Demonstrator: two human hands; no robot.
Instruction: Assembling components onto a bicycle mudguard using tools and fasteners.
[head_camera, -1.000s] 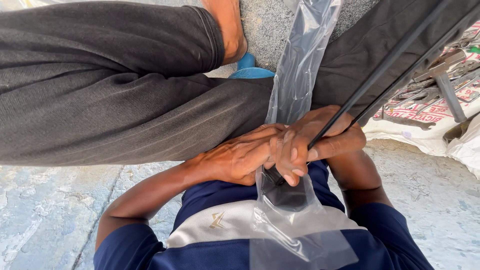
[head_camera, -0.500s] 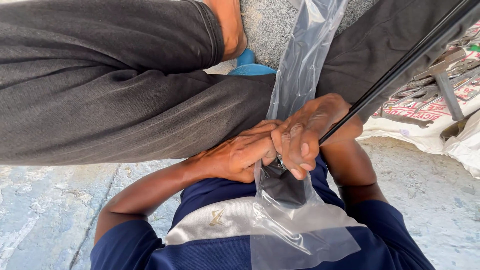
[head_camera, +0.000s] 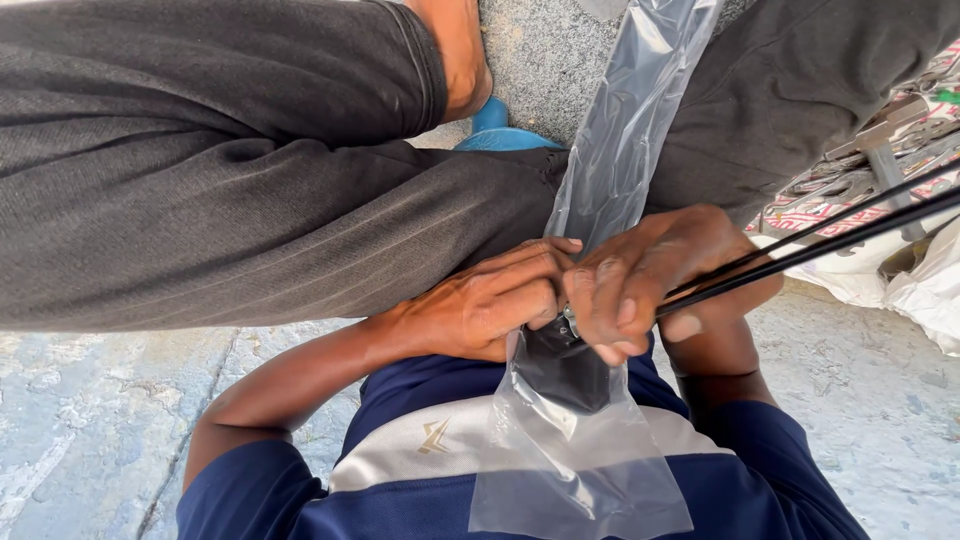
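Rods (head_camera: 820, 243) swung flatter since prev frame; L hand (head_camera: 480, 305) & R hand (head_camera: 650, 280) grips closed on clear plastic bag (head_camera: 580, 440) w/ black part.

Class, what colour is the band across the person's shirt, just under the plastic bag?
Pale grey band on a navy shirt, clearest in the head view.

The black rods (head_camera: 800, 250) have swung down from a steep slant to nearly level. The right hand (head_camera: 650, 285) has shifted rightward along them, off the left hand (head_camera: 490, 305).

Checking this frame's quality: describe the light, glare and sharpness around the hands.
Head view: even daylight; soft glare streaks the clear plastic bag; left hand and right hand are sharp; the thin black rods look slightly soft; dark trousers keep their weave.
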